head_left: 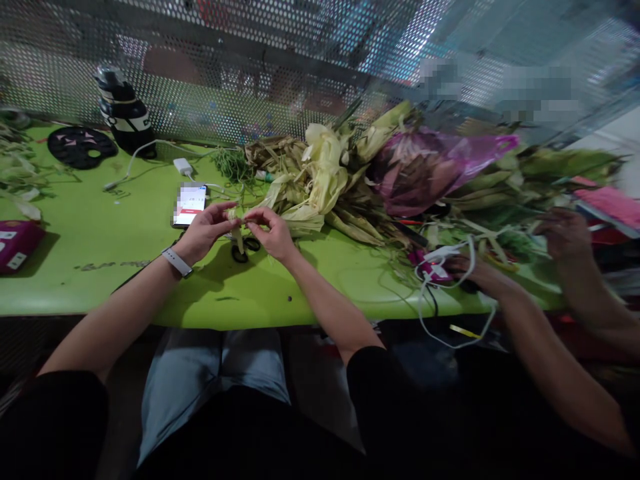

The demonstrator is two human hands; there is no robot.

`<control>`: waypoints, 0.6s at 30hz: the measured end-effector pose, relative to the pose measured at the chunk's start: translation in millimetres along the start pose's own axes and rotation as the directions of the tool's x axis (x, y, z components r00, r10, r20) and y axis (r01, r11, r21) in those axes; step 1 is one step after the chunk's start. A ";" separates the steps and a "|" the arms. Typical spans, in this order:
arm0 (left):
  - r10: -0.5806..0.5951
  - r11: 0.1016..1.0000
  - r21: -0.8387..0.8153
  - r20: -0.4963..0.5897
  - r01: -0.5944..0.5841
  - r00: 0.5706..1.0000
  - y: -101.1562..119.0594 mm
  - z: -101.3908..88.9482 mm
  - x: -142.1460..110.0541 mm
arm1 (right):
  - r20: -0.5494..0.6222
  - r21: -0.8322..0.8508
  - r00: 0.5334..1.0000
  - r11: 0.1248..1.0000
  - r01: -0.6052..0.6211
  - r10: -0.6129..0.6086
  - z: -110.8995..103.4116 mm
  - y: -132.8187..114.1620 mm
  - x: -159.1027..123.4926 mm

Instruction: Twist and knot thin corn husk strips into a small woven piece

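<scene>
Above the green table (125, 240), my left hand (207, 230) pinches a pale strip of corn husk (239, 239) between thumb and fingers. My right hand (270, 230) meets it from the right, its fingertips closed on the same strip. Part of the strip hangs down below the fingers. Scissors with black handles (241, 251) lie on the table just under my hands. Close behind my left hand is a lit phone (190, 205) with a cable plugged in. A large heap of dried corn husks (325, 180) lies just beyond my right hand.
A pink plastic bag (420, 170) rests among the husks. To the right, a co-worker's hands (480, 273) are near a purple power strip (435, 268) with white cables. A black bottle (125, 113), a black fan-shaped piece (83, 147) and a purple box (19, 245) stand left. Perforated metal rises behind.
</scene>
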State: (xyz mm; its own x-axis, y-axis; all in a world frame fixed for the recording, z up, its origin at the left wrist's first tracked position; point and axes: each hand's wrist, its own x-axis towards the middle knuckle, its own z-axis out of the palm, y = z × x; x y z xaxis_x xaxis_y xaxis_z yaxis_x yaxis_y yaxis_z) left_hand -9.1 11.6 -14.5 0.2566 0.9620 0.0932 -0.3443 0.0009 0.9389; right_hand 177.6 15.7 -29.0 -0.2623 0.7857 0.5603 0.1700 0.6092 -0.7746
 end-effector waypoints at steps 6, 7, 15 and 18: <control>0.088 0.995 0.039 -0.043 -0.086 0.995 -3.2 -1.2 1.3 | 0.097 -0.360 0.980 0.912 0.195 -0.172 -4.0 0.1 -1.6; 0.076 0.997 0.032 -0.052 -0.075 0.996 -2.2 -1.4 1.1 | 0.130 -0.398 0.974 0.889 0.224 -0.187 -5.3 0.9 -1.3; -0.086 0.995 -0.062 -0.079 0.081 0.993 3.8 -2.8 -0.5 | 0.331 -0.566 0.922 0.739 0.365 -0.202 -10.0 5.1 1.5; -0.103 0.993 -0.062 -0.068 0.098 0.992 3.0 -3.2 -0.2 | 0.353 -0.593 0.914 0.708 0.384 -0.200 -9.6 4.5 1.7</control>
State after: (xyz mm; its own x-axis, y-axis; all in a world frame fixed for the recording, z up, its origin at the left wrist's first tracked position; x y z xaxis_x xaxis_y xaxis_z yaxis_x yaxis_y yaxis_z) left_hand -13.1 12.3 -12.8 0.2289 0.9731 -0.0262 -0.3723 0.1124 0.9213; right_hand 187.1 20.8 -28.8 -0.6090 0.5579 0.5638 0.5825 0.7970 -0.1595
